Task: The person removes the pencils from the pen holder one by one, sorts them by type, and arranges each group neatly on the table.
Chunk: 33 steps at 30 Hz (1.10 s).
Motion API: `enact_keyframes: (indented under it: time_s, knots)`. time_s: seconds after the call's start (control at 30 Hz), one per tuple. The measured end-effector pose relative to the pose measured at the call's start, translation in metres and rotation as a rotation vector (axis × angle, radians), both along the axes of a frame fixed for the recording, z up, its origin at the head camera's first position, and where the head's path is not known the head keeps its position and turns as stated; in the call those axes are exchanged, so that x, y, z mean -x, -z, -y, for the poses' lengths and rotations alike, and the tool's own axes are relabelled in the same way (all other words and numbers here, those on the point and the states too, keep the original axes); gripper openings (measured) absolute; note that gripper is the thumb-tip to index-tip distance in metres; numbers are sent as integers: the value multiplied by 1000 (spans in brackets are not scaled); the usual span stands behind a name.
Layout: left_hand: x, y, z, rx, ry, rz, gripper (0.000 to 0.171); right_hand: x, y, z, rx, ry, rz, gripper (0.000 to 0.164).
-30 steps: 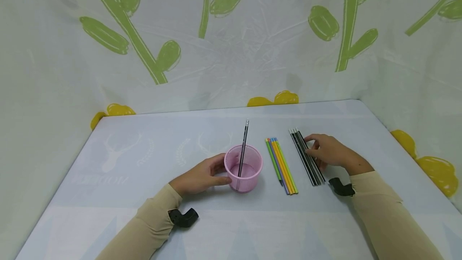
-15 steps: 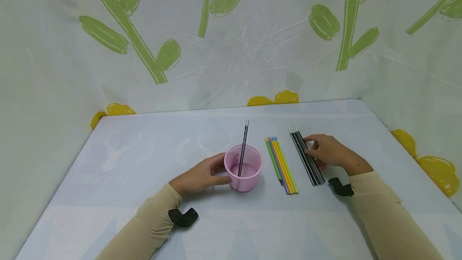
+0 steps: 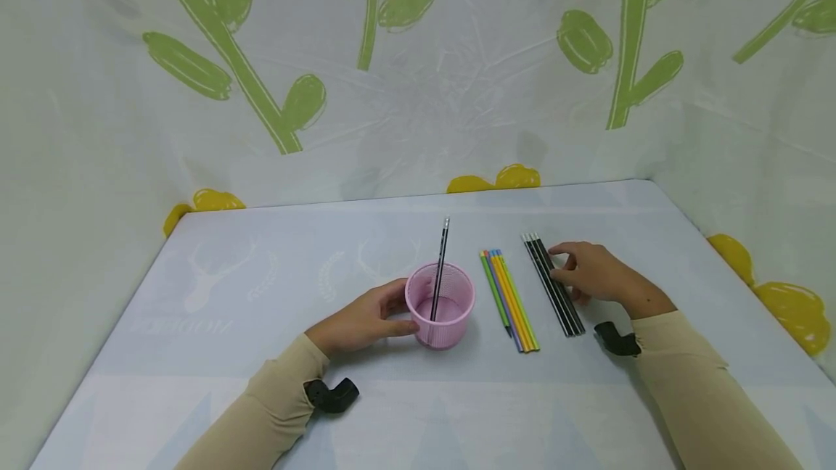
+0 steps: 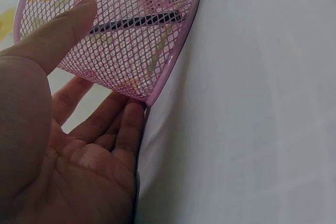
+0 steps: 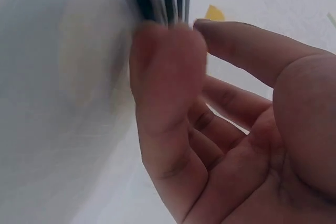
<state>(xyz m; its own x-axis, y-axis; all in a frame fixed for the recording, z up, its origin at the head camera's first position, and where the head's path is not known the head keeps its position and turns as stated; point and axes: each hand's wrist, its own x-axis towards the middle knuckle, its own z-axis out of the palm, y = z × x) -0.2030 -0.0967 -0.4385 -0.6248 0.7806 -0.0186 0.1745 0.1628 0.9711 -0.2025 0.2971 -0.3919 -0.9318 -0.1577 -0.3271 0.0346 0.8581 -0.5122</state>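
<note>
A pink mesh pencil cup (image 3: 447,334) stands upright near the middle of the table, with one black pencil (image 3: 441,256) leaning inside it. My left hand (image 3: 364,319) holds the cup from its left side; in the left wrist view the thumb lies along the mesh (image 4: 121,51) and the other fingers reach round near its base. Farther right, several black pencils (image 3: 557,296) lie side by side. My right hand (image 3: 591,270) touches their right edge with its fingertips, thumb and forefinger apart. The right wrist view shows a blurred fingertip against the pencils.
Between the cup and the black pencils lies a row of several coloured pencils (image 3: 509,302) in green, purple, orange and yellow. A pale cloth covers the table (image 3: 418,412). Behind it rises a white wall (image 3: 483,93) printed with green leaves.
The lower ends of the black pencils have drawn closer together, shifting slightly left under my right hand. My left hand and the cup stay where they were.
</note>
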Motion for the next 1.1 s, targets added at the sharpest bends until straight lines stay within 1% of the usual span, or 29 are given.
enact_keyframes:
  time_s: [0.13, 0.27, 0.33, 0.47, 0.57, 0.7, 0.8, 0.93, 1.1]
  knots:
    - [0, 2, 0, -18, 7, 1, 65, -1, -4, 4, 16, 20, -37, 53]
    - [0, 5, 0, -31, 1, 10, 66, -4, -13, 16, 65, 24, -118, 46]
    - [0, 5, 0, -31, -5, 13, 66, -6, -17, 25, 78, 17, -173, 43]
    - [0, 4, 1, -17, -10, 13, 66, -10, -25, 40, 66, -7, -260, 37]
    - [0, 2, 1, -10, -8, 15, 66, -13, -30, 52, 64, -21, -306, 33]
    - [0, 1, 1, -8, -4, 17, 67, -17, -36, 68, 87, -39, -373, 28]
    - [0, 1, 0, -12, 2, 15, 66, -20, -38, 80, 128, -64, -431, 24]
    - [1, 2, 0, -18, 4, 21, 66, -23, -35, 95, 200, -96, -491, 21]
    - [1, 1, 0, -19, 2, 19, 66, -24, -31, 111, 268, -101, -521, 21]
